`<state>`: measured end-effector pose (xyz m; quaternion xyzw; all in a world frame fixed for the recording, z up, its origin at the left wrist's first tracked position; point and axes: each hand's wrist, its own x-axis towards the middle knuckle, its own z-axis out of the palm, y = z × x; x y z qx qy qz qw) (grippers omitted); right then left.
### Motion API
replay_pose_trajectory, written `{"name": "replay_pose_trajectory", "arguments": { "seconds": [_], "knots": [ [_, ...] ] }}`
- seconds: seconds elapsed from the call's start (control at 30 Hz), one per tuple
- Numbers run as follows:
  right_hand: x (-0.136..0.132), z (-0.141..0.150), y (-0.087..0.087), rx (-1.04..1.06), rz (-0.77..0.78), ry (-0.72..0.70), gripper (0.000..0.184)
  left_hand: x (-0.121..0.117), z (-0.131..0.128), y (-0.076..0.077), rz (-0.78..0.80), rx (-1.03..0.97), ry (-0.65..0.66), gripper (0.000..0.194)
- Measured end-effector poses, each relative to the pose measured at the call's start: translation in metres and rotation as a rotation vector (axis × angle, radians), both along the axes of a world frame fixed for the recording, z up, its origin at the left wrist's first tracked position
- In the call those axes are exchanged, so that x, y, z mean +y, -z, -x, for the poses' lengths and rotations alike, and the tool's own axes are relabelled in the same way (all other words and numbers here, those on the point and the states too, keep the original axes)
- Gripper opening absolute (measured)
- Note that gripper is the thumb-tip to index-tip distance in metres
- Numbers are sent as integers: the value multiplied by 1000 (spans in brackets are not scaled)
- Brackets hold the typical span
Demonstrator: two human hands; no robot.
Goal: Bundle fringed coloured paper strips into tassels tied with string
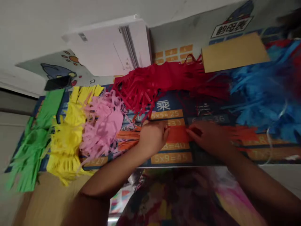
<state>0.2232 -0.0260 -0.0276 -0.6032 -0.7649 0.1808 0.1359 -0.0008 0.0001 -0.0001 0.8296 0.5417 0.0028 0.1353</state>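
Note:
A strip of orange fringed paper point(177, 134) lies across a dark blue multiplication-table mat point(171, 157). My left hand point(152, 135) rests on its left part with fingers curled down onto the paper. My right hand point(207, 136) pinches the paper just to the right, fingers closed on it. The orange fringe spreads out past both hands, to the left point(125, 139) and to the right point(244, 133). The picture is blurred, so fine finger positions are unclear.
Fringed paper bundles lie along the mat: green point(33, 141), yellow point(67, 135), pink point(103, 125), red point(160, 81), blue point(263, 91). A stack of white paper point(110, 47), a tan envelope point(234, 51) and a dark phone point(57, 83) lie behind.

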Motion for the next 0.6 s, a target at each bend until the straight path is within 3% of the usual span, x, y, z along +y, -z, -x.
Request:
{"name": "replay_pose_trajectory", "arguments": {
  "seconds": [0.23,0.33,0.4,0.5,0.53,0.6],
  "knots": [
    [1,4,-3,14,35,60,16,-1,0,1,4,5,5,19],
    [3,-4,-7,-11,64,102,16,-4,0,5,-188,-16,54,16],
    [4,-15,-15,-86,54,154,17,-5,1,8,-354,-32,209,13],
    [-1,-27,-31,-244,-168,233,20,-7,3,6,-405,7,526,15],
    [-4,-27,-35,-250,-241,165,20,-8,2,3,-387,29,586,16],
    [-10,-22,-38,-177,-273,-136,21,-11,1,-5,-362,71,607,16]
  ]
}}
